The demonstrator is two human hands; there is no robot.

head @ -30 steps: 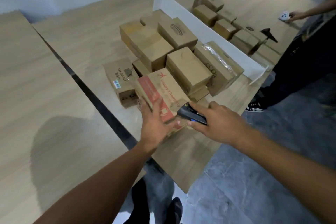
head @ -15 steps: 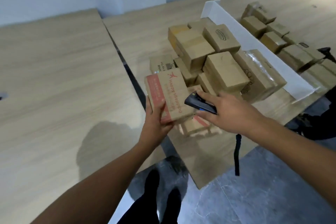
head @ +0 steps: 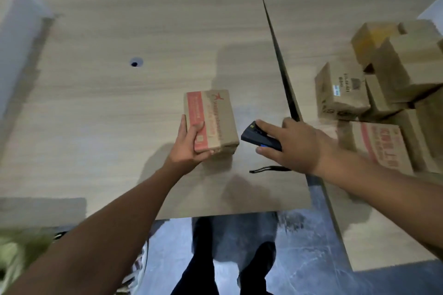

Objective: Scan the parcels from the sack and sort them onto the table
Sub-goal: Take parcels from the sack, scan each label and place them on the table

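A pale wood-grain worktop [head: 100, 108] spreads flat and bare. At its right, rectangular cardboard parcels [head: 393, 74] crowd together. The left hand [head: 189, 143] has its fingers clamped around a brown carton [head: 211, 120] with a red band, above the worktop. The right hand [head: 294, 143] grips a slim black scanner [head: 257, 137].

The left hand [head: 189, 143] holds a brown box with a red stripe [head: 211, 120] in the middle of the frame, over a wooden table [head: 107, 108]. The right hand [head: 294, 143] holds a black scanner [head: 259, 137] just beside the box. More cardboard boxes [head: 388, 74] sit piled at the right edge. Two dark shoes [head: 254, 268] show at the bottom.
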